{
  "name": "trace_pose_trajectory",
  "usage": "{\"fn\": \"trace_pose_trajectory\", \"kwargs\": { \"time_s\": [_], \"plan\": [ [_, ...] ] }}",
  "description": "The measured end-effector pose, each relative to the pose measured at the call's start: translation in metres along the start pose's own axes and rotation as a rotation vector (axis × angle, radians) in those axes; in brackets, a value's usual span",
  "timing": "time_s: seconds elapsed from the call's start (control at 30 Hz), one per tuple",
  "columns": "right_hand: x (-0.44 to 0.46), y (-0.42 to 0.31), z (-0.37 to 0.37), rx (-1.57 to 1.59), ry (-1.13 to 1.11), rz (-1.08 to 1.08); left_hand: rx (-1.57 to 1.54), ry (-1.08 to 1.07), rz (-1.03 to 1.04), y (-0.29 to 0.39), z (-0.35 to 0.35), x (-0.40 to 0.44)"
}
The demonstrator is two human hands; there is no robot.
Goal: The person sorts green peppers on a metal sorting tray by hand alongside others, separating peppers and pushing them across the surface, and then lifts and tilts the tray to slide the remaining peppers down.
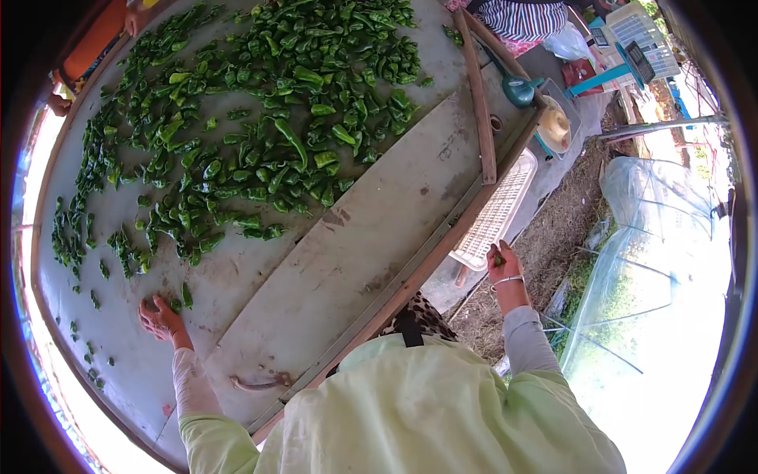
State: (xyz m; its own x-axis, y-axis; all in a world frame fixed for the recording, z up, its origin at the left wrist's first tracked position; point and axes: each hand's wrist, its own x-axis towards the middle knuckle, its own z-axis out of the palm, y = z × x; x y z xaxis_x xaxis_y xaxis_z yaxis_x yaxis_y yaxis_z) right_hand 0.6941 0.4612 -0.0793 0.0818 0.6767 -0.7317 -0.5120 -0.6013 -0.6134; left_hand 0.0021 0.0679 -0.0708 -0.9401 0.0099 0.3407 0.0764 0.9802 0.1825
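Note:
Many green peppers (292,142) lie spread over a large grey table (339,261). My left hand (160,320) rests low over the tabletop at the near left, fingers apart, with nothing visible in it. Right beside its fingers are two loose peppers (186,295). Out past the table's wooden edge, my right hand (506,268) is closed around a small green pepper (498,259), only partly visible between the fingers. Just beyond that hand, below the table edge, is a white plastic basket (505,201). A bracelet circles my right wrist.
A wooden rail (430,265) borders the table, and a wooden bar (478,103) crosses its right end. A curved stick (260,384) lies near me. Farther right are a straw hat (555,126), a blue scale (624,67) and plastic sheeting (632,237). Other people stand at the far edges.

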Motion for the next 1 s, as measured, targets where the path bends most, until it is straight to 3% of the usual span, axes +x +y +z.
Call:
{"fn": "trace_pose_trajectory", "kwargs": {
  "time_s": [0.07,0.1,0.13,0.27,0.4,0.5,0.57,0.63,0.67,0.8,1.0],
  "plan": [
    [0.016,-0.008,-0.005,0.12,0.201,-0.057,0.012,-0.025,0.002,0.001,-0.001,0.0],
    [0.022,-0.014,-0.015,0.042,0.192,-0.112,0.031,-0.024,-0.011,0.001,-0.001,0.0],
    [0.035,-0.015,-0.024,-0.013,0.333,-0.179,0.051,-0.023,-0.025,0.001,0.0,0.001],
    [0.049,-0.028,-0.033,-0.154,0.513,-0.135,0.079,-0.066,-0.085,0.014,-0.007,-0.002],
    [0.035,-0.026,-0.004,-0.08,0.456,-0.09,0.096,-0.084,-0.057,0.006,-0.004,0.001],
    [0.03,-0.016,0.011,-0.018,0.138,-0.092,0.051,-0.126,-0.075,0.011,-0.012,-0.004],
    [0.086,-0.013,0.007,0.005,0.325,0.142,0.006,-0.071,-0.071,0.011,-0.007,-0.005],
    [0.068,-0.012,0.039,-0.035,0.257,0.049,0.009,-0.012,-0.076,0.014,-0.001,-0.01],
    [0.043,-0.007,0.067,-0.093,0.249,-0.172,-0.039,0.013,-0.108,0.029,-0.002,-0.014],
    [0.025,0.01,0.127,-0.403,-0.002,-0.45,-0.013,-0.104,-0.15,0.065,-0.023,-0.032],
    [-0.03,0.057,0.231,-0.641,-0.38,-0.293,-0.036,-0.153,-0.011,0.11,-0.025,-0.041]
  ]
}}
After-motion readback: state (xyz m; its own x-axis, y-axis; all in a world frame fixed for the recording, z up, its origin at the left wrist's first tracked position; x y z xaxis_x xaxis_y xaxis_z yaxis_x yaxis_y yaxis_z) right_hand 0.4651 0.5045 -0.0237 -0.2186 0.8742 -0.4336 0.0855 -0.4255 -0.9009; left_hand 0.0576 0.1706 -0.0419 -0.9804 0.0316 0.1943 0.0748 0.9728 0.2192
